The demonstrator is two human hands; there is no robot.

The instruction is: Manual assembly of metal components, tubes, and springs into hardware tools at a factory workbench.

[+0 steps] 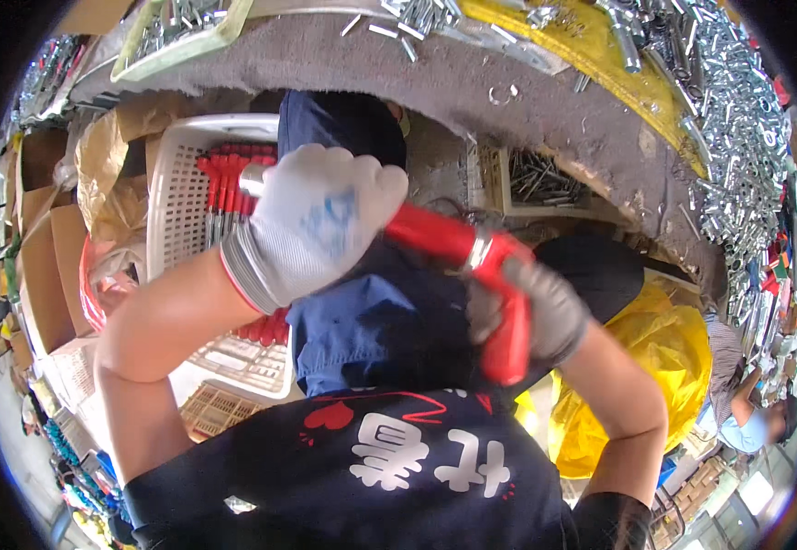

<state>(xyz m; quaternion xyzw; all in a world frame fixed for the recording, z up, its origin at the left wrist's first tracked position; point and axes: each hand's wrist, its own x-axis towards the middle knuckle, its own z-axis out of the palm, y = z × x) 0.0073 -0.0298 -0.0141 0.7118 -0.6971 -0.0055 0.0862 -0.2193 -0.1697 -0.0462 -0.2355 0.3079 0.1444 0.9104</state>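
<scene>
A red tubular tool [435, 236] with a silver collar and a downward red handle [506, 344] is held over my lap, slightly blurred. My left hand [320, 225], in a white knit glove, is closed in a fist at the tube's left end. A short silver cylinder [252, 180] pokes out on the fist's far side; its join with the red tube is hidden. My right hand [549, 307], in a grey-palmed glove, is wrapped around the red handle and smeared by motion. Left of my knee, a white plastic basket [167, 197] holds several red-ended tools [229, 183] with metal rods.
Ahead lies a cloth-covered bench [325, 57] with scattered metal pins and a tray [123, 66]. Heaped metal parts [747, 174] cover its right side. Beneath it is a box of rods [545, 179]. Yellow plastic sheeting [655, 357] lies right; cardboard [50, 275] left. A person [747, 422] works far right.
</scene>
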